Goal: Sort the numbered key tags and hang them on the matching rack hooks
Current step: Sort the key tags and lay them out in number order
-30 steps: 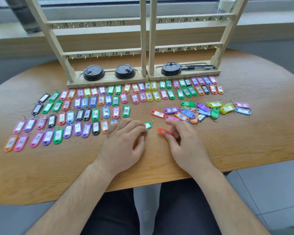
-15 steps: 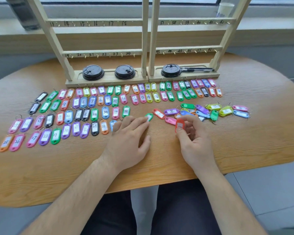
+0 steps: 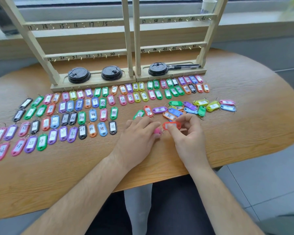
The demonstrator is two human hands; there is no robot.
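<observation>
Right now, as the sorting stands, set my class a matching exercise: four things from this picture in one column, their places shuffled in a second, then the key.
Things
1. red tag
2. pens
3. cup
4. black tag 36

Places
A. on the sill
B. in the sorted rows on the table
C. pinched in the right hand
D. on the rack base

Pairs: 1-C, 2-D, 3-A, 4-B.
</observation>
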